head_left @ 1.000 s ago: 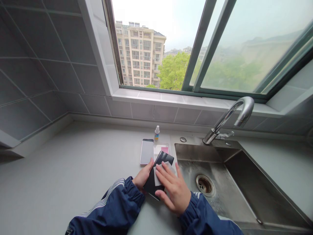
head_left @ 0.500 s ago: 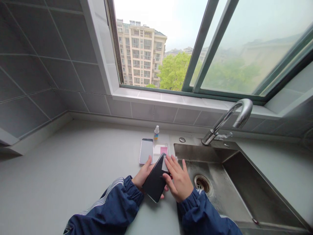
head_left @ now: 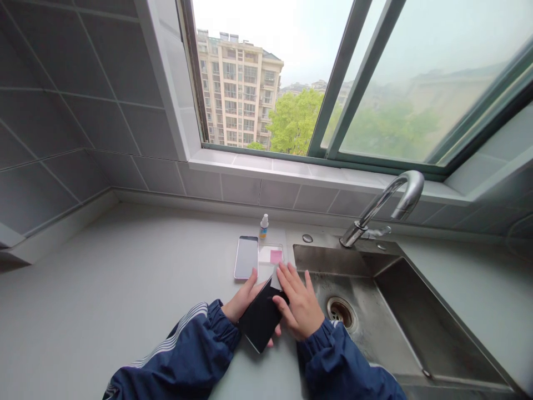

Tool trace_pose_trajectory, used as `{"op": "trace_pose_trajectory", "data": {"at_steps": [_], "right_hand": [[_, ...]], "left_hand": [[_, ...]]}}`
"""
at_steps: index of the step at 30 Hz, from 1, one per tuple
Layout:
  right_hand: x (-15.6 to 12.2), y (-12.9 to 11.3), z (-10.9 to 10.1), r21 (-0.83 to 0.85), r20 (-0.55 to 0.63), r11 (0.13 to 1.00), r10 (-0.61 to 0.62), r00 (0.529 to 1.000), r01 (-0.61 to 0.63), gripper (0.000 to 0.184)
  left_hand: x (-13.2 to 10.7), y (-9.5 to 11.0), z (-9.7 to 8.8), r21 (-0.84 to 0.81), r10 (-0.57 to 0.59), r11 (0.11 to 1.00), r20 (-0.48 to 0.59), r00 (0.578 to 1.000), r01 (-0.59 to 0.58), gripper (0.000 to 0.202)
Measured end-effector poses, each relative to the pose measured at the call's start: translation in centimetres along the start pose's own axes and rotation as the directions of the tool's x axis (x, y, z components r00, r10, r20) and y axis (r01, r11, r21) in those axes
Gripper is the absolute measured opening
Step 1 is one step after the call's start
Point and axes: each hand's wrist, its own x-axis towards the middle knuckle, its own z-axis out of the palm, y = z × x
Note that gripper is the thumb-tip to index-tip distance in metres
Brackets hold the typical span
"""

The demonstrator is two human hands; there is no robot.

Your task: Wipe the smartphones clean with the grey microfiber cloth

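Two bare hands meet at the near edge of a pale grey counter (head_left: 125, 278), just left of a stainless steel sink (head_left: 333, 261). The L hand (head_left: 244, 300) is closed around the left edge of a black smartphone (head_left: 261, 320), thumb side up, w/ fingertips (head_left: 270, 343) showing past its near end. The phone sits tilted btwn both hands, above the counter edge, not lying flat. The R hand (head_left: 300, 308) has its fingers fanned on the phone's far right corner, pinching a pale cloth (head_left: 275, 280) against it (only a sliver shows, the rest hidden by phone and fingers). Both cuffs are navy, the L sleeve (head_left: 179, 350) w/ white stripes. Just far of the hands, a second smartphone (head_left: 246, 257) lies flat w/ its pale face up, beside a transparent plastic tray (head_left: 270, 254) holding a pink tab (head_left: 275, 256). A small spray bottle (head_left: 264, 227) stands upright just far of the tray. On the right, a curved chrome faucet (head_left: 383, 208) rises behind the sink, and the sink drain (head_left: 340, 312) sits near the R hand. Grey wall tiles (head_left: 83, 111) run along the left, under a window (head_left: 416, 83) looking onto an apartment block (head_left: 237, 89) and a green tree (head_left: 293, 122).
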Motion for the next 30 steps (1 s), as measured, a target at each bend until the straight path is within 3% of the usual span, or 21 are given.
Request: {"op": "trace_pose_trajectory", "data": {"at_steps": [3, 7, 13, 17, 21, 24, 30], "right_hand": [[0.0, 0.0, 0.2, 0.005, -0.033, 0.999, 0.034, 0.999, -0.033, 0.065], [-0.2, -0.8, 0.1, 0.029, 0.0, 0.993, -0.113, 0.994, 0.113, 0.063], [-0.2, -0.5, 0.2, -0.005, -0.075, 1.0, 0.0, 0.997, 0.0, 0.061], [-0.7, -2.0, 0.1, 0.014, -0.007, 0.99, -0.14, 0.99, 0.14, 0.066], [-0.9, -2.9, -0.2, 0.025, 0.046, 0.978, -0.209, 0.977, 0.208, 0.064], [-0.7, -2.2, -0.2, 0.026, 0.049, 0.982, -0.189, 0.981, 0.188, 0.062], [-0.3, -0.6, 0.2, 0.016, -0.054, 0.999, -0.043, 0.998, 0.044, 0.062]], "left_hand": [[0.0, 0.0, 0.2, 0.026, -0.001, 1.0, 0.008, 1.0, 0.001, 0.081], [0.1, 0.0, 0.3, 0.074, 0.122, 0.99, -0.045, 0.991, -0.119, 0.08], [-0.2, -0.1, 0.5, 0.045, 0.007, 0.999, -0.017, 1.0, -0.006, 0.082], [0.0, -0.1, 0.3, 0.004, 0.166, 0.986, -0.116, 0.979, -0.166, 0.077], [0.2, 0.0, 0.2, -0.057, 0.207, 0.973, -0.231, 0.951, -0.226, 0.062], [0.1, -0.1, 0.0, -0.078, 0.171, 0.979, -0.178, 0.969, -0.187, 0.068], [-0.2, -0.4, -0.4, -0.04, 0.094, 0.994, -0.145, 0.985, -0.101, 0.073]]}}
